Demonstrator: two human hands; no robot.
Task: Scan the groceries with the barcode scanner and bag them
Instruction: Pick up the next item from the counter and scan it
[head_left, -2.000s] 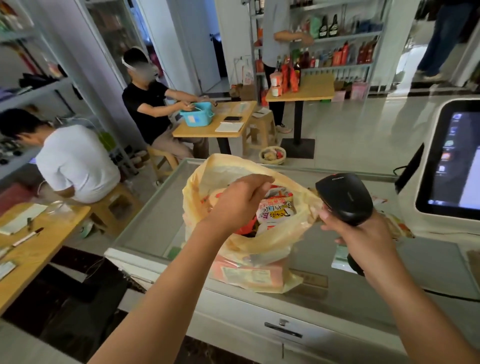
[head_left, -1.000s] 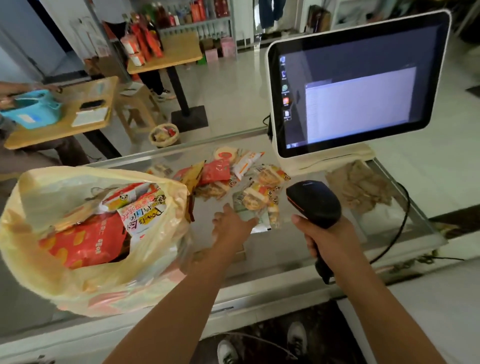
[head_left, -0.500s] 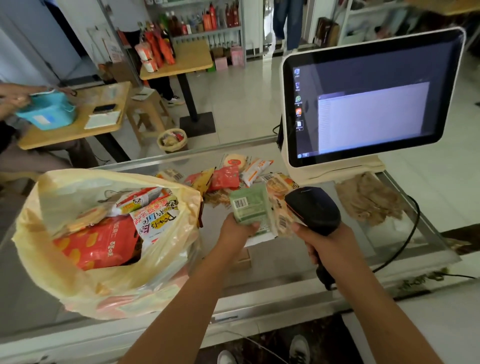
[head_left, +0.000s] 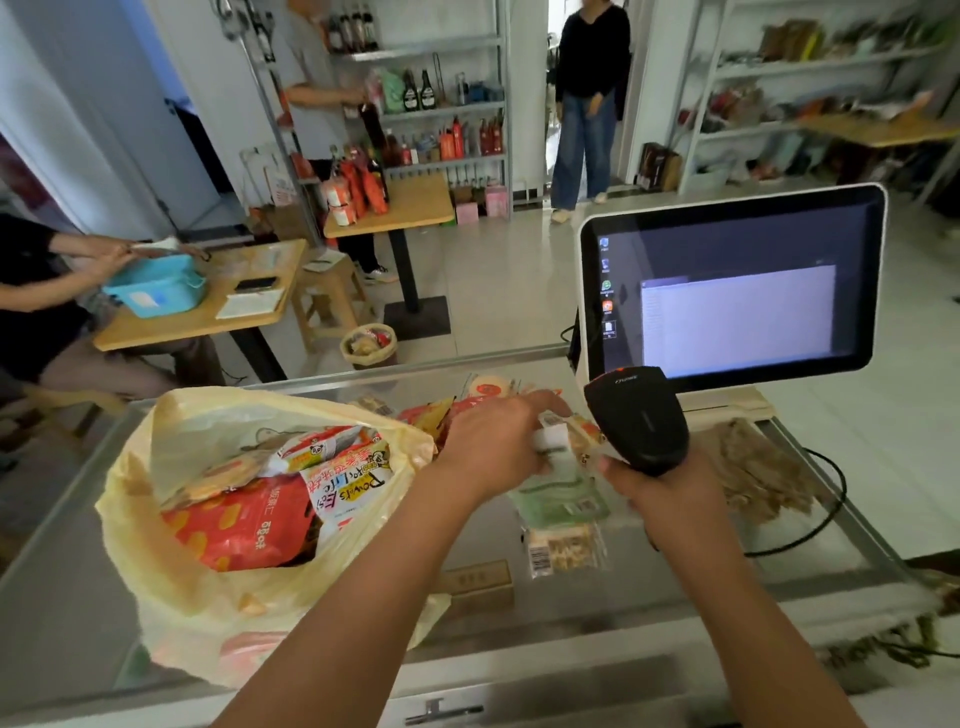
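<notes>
Half a second earlier the left hand (head_left: 498, 441) had held the green packet (head_left: 561, 496) up with its barcode facing the wearer. Now the hand had rolled knuckles-up, and its fingers (head_left: 540, 402) pinched the packet's top end right at the nose of the barcode scanner (head_left: 636, 421). The packet trailed down toward 6 o'clock. Whether its lower edge touched the glass surface (head_left: 597, 613) could not be told.

At 3 o'clock of the left hand, the right hand (head_left: 675, 493) had its fingers clenched round the scanner's handle, the head tipped toward the packet. I judged that the scan itself was being taken, not merely lined up.

The yellow bag (head_left: 171, 447) stood open at 9 o'clock of the left hand, already holding several packs, so the drop would be a short sweep sideways. A pile of snacks (head_left: 431, 413) waited at 12 o'clock behind the hand. A cracker packet (head_left: 563, 551) lay just beyond the green one at 6 o'clock. That put the job partway through. The monitor (head_left: 727, 291) at 2 o'clock showed a pale window, its text too small to read.
</notes>
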